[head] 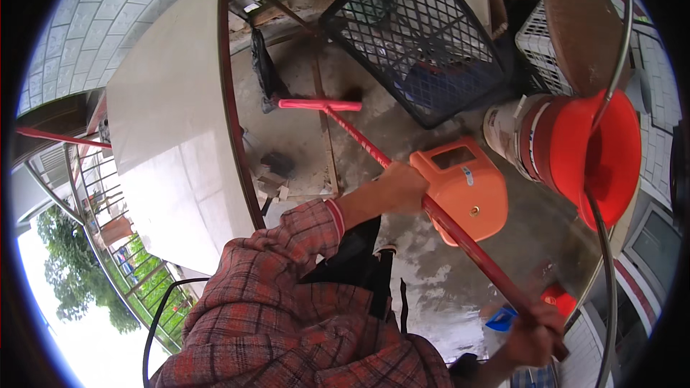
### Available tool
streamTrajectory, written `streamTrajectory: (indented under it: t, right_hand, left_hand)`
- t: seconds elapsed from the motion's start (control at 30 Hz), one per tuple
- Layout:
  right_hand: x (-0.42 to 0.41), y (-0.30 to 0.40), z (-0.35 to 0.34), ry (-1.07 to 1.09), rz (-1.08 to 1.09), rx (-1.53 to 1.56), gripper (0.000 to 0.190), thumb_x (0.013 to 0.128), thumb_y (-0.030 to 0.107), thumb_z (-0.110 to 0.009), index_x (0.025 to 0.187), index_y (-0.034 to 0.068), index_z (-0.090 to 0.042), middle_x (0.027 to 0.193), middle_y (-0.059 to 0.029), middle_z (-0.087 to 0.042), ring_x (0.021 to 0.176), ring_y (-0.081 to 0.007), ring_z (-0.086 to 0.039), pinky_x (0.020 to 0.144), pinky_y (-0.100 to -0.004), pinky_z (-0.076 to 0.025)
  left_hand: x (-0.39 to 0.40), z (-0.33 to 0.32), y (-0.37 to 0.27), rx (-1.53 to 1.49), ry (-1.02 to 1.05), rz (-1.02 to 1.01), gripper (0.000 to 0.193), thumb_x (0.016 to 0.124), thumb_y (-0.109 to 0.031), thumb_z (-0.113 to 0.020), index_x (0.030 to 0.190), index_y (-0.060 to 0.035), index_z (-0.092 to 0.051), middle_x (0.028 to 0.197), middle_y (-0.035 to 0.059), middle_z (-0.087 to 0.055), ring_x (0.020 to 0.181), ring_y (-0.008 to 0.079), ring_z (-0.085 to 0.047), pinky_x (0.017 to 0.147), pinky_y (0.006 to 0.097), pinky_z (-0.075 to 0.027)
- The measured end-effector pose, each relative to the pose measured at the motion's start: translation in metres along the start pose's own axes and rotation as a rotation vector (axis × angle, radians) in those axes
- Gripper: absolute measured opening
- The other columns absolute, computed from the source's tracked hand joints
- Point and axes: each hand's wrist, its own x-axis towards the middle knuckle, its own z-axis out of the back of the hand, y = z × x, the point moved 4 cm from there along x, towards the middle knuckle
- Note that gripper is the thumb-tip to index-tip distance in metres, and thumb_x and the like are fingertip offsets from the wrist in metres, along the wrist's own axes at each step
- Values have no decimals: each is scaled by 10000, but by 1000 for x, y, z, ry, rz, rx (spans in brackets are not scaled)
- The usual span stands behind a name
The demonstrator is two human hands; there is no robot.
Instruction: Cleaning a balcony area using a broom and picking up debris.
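A long red pole (471, 242) slants across the view, ending in a pink T-shaped head (302, 104) like that of a floor squeegee or mop. Around its middle my left hand (403, 187) is closed, and my right hand (533, 334), slightly blurred, grips it near the butt end at lower right. The head is over the concrete floor, beside a black plastic bag (263, 73); whether it touches the floor I cannot tell. An orange plastic stool (474, 199) stands beneath and beside the pole, close to my left hand.
A white-topped table (172, 134) lies to my left. Ahead leans a black plastic lattice crate (426, 48). To the right are a red basin (620, 156) on a stacked bucket (501, 124), a hose (606, 258) and a brown round board (582, 27). A blue dustpan-like object (501, 319) sits near my right hand.
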Motion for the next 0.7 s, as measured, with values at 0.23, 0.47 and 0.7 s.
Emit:
streamTrajectory:
  t: [0.23, 0.47, 0.7]
  right_hand:
    - [-4, 10, -16, 38, 99, 7, 280, 737, 196, -522, 896, -33, -515, 882, -188, -527, 709, -256, -529, 510, -312, -463]
    - [-29, -55, -40, -98, 12, -173, 180, 715, 125, -519, 809, -27, -539, 775, -221, -563, 434, -217, -480, 382, -280, -412]
    - [-75, -9, 49, -117, -91, -109, 171, 700, 123, -499, 783, -22, -535, 681, -187, -562, 447, -199, -485, 350, -271, -378]
  left_hand:
    - [20, 45, -1, 71, -274, -48, 208, 509, -235, -660, 629, -80, -590, 661, 80, -574, 678, 283, -601, 549, 413, -463]
    - [-8, -35, 46, 58, -194, 72, 150, 563, -243, -645, 655, -129, -612, 668, 79, -575, 685, 290, -601, 569, 428, -468]
    - [-60, -95, -70, -22, 242, 126, 198, 624, -272, -628, 718, -101, -658, 734, 116, -634, 757, 308, -629, 626, 423, -488]
